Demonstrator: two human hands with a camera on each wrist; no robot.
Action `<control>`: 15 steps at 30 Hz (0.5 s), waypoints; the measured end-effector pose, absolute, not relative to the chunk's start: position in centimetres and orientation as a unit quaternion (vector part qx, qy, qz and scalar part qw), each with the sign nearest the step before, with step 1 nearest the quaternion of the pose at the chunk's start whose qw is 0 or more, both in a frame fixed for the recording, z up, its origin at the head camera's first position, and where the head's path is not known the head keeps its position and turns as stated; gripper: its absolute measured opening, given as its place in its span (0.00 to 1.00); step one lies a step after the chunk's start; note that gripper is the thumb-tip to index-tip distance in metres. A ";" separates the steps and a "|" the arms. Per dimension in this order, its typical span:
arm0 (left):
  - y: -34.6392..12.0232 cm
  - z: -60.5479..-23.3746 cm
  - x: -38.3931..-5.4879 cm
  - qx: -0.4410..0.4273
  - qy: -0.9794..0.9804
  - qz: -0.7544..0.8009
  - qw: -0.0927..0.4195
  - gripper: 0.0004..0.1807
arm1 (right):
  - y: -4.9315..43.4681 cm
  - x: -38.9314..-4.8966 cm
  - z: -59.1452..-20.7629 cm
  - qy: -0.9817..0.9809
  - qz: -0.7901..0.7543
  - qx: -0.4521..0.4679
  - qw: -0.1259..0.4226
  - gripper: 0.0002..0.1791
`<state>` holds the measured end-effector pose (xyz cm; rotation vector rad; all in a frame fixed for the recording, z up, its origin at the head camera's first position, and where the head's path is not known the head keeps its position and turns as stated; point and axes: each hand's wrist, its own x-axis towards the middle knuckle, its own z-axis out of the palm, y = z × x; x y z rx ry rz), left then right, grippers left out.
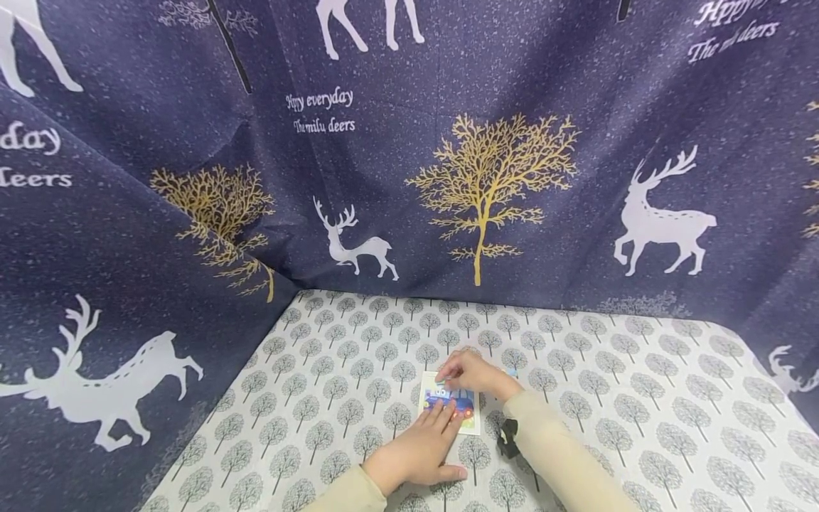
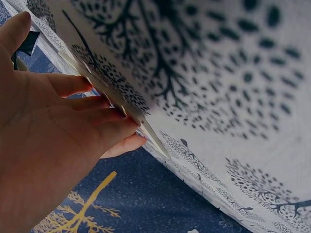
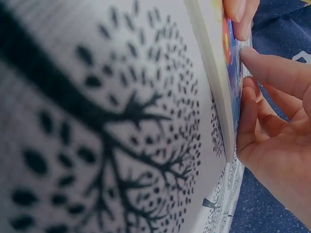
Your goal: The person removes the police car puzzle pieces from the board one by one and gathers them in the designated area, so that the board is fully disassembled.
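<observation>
A thin board puzzle (image 1: 470, 425) with a blue cartoon car lies flat on the cloth-covered table. My left hand (image 1: 425, 444) rests on its lower part, fingers extended; in the left wrist view the fingertips (image 2: 129, 124) touch the board's face. My right hand (image 1: 473, 371) reaches over the upper part with bent fingers. Its thumb and fingers pinch a small puzzle piece (image 1: 441, 383) by the car's eyes, mostly hidden by the fingers. Seen edge-on in the right wrist view, the board (image 3: 214, 73) has the right hand (image 3: 277, 97) against its picture side.
A light blue bit (image 1: 512, 372), of unclear kind, shows just behind the right wrist. Some black object (image 1: 507, 439) is beside the right sleeve. White cloth with a tree print (image 1: 358, 412) covers the table, and a dark blue deer-print curtain (image 1: 397, 178) encloses its back and sides.
</observation>
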<state>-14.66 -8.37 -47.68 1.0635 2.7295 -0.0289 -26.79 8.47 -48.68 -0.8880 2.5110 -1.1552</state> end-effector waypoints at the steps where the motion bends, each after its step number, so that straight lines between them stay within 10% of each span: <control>1: -8.4 -47.7 -14.6 0.361 0.926 -0.010 0.105 0.49 | 8.5 -26.8 -48.7 0.859 -0.395 -0.302 0.120 0.08; 15: -8.4 -47.5 -14.6 0.366 0.925 -0.002 0.103 0.48 | 8.5 -26.7 -48.6 0.862 -0.386 -0.307 0.111 0.10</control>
